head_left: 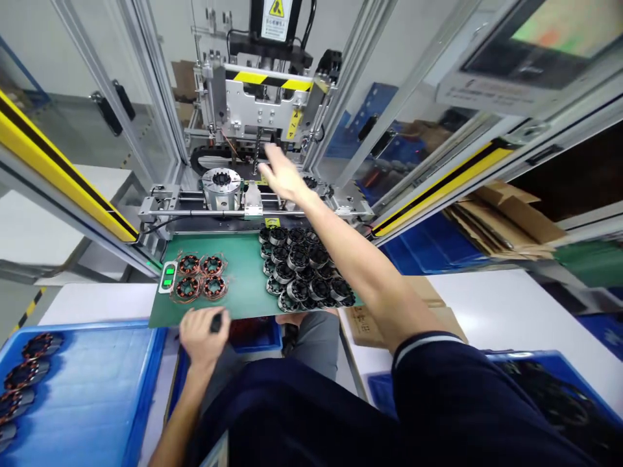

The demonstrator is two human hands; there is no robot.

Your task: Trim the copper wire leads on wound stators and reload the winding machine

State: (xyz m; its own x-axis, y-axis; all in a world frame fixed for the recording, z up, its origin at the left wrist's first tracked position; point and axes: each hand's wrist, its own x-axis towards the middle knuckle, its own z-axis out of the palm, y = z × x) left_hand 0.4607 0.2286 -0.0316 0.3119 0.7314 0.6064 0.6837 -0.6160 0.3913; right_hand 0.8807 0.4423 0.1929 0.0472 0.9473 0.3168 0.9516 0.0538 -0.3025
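My right hand [282,176] reaches far forward into the machine, fingers stretched and apart, holding nothing, beside the round metal fixture [221,188] on the slide rail. My left hand [202,332] rests at the near edge of the green mat [241,285], fingers curled round a small dark object I cannot name. Four copper-wound stators [200,276] lie on the mat's left. A heap of several dark stator cores [304,267] covers its right side, under my right forearm.
The press head [265,97] with yellow-black stripes hangs above the fixture. Yellow light-curtain bars [58,175] flank the opening on both sides. A blue tray [78,383] with wound stators sits at near left, another blue bin [559,389] at near right. Cardboard [506,220] lies at right.
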